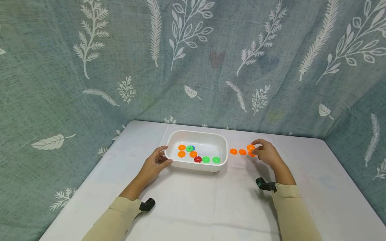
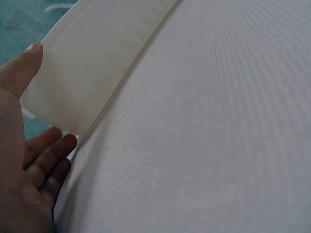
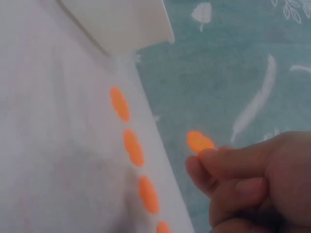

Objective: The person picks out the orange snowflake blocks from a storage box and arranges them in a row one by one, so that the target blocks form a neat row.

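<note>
Step in hand, as judged from the views: handling of single orange discs beside the white tray (image 1: 193,167). The right hand (image 1: 268,155) pinches one orange disc (image 3: 198,141) between thumb and fingertips, above the outer part of a row of orange discs (image 3: 134,147). The row lies flat on the white cloth (image 1: 187,204), extending from near the tray's right end; its outer part is partly hidden by the hand in the head view. Whether the pinched disc is being laid or lifted cannot be told.

The left hand (image 1: 153,168) holds the tray at its left end, thumb at the near corner and fingers loosely curved about the end wall.

Next move, as judged: if the disc belongs to the row, lower it flat and release without disturbing its neighbours; if it belongs in the tray, carry it leftward over the rim.

Other contents of the tray: three orange discs (image 1: 181,154), a red disc (image 1: 197,159), two separate green discs (image 1: 206,159), and a further green disc (image 1: 189,149) partly covering a blue disc (image 1: 194,147). This overlap may hinder a clean pick. The tray wall stands between these pieces and the row. A patterned curtain (image 1: 193,110) hangs behind the table.
</note>
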Demonstrator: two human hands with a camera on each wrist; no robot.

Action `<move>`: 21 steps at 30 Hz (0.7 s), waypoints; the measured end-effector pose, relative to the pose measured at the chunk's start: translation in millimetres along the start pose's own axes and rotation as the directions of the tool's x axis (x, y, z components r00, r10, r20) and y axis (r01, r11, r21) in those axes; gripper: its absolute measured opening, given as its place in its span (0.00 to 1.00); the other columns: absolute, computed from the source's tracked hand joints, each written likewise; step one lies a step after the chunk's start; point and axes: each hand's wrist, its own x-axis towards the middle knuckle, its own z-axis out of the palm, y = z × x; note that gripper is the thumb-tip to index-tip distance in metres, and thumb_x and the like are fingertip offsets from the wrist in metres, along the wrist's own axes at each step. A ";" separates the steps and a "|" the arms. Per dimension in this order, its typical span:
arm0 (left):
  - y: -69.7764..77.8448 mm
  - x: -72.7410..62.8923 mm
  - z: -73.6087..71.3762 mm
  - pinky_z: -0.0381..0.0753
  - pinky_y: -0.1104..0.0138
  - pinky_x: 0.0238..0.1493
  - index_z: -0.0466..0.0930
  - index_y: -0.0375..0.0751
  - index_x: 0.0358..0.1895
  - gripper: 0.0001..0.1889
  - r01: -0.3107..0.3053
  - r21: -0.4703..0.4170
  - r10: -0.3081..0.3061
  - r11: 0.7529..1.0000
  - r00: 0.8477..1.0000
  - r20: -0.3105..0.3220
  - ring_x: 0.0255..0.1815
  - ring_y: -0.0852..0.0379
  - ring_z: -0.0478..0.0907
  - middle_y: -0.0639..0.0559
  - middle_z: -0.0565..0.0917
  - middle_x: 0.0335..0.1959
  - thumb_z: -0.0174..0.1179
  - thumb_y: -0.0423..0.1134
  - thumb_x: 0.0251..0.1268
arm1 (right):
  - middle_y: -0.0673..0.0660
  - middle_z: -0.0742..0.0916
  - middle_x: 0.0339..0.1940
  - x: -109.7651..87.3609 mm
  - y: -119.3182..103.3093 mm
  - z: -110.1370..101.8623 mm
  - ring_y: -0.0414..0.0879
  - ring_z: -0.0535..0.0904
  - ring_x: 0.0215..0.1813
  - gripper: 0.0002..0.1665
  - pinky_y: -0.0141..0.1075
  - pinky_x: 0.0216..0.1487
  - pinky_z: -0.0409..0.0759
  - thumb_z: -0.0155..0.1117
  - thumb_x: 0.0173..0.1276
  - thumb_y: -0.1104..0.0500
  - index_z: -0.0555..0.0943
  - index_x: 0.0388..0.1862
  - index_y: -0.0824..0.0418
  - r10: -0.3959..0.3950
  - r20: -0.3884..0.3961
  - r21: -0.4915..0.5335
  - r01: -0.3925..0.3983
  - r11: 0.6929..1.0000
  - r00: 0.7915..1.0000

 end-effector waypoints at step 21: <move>-0.4 0.9 1.1 0.73 0.52 0.52 0.64 0.60 0.70 0.36 0.009 0.002 -0.009 1.000 1.000 -0.002 0.49 0.50 0.77 0.47 0.78 0.61 0.68 0.56 0.58 | 0.68 0.79 0.53 -5.0 44.4 -28.3 0.55 0.77 0.43 0.26 0.39 0.39 0.77 0.60 0.71 0.62 0.69 0.66 0.63 0.090 -0.101 0.048 -0.085 0.995 0.991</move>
